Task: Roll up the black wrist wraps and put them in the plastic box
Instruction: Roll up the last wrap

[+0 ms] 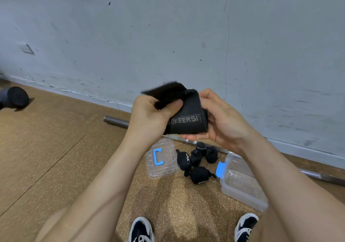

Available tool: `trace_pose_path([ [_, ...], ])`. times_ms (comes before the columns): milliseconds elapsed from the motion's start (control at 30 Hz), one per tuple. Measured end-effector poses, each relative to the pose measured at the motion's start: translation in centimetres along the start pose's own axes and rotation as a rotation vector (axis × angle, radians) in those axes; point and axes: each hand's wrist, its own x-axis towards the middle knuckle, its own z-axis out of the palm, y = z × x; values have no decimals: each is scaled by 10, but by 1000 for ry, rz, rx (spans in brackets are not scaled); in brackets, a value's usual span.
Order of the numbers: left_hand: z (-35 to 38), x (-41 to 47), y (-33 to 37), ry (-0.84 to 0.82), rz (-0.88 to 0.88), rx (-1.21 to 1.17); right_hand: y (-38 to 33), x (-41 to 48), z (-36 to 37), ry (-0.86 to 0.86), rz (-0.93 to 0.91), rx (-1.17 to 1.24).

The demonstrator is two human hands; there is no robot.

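Note:
I hold a black wrist wrap [188, 118] with grey lettering up in front of me, partly rolled. My left hand [149, 114] pinches its loose end, which sticks up and left. My right hand [220, 118] grips the rolled part from the right and below. On the floor beneath lie several rolled black wrist wraps [197, 159]. To their right stands the clear plastic box [240, 183] with a blue latch, open and with nothing in it. Its clear lid [162, 157] with a blue handle lies to the left of the wraps.
A metal barbell bar [116, 121] lies along the foot of the grey wall. A dark weight [15, 97] rests at the far left. My two shoes [192, 228] stand on the cork floor at the bottom.

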Motion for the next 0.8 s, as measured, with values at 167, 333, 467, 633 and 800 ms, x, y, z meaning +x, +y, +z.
trace_pose_path([
  [167, -5, 2, -2, -79, -229, -198, -5, -3, -2, -65, 22, -77],
  [333, -15, 4, -2, -287, -279, -213, -2, -1, -4, -88, 62, -77],
  [467, -8, 0, 2, -157, 11, 14, 6, 4, -6, -13, 174, 70],
  [633, 5, -5, -9, -162, 621, 456, 1, 2, -3, -12, 239, 76],
  [800, -1, -6, -19, -144, 597, 739, 1, 5, -6, 85, 112, 194],
])
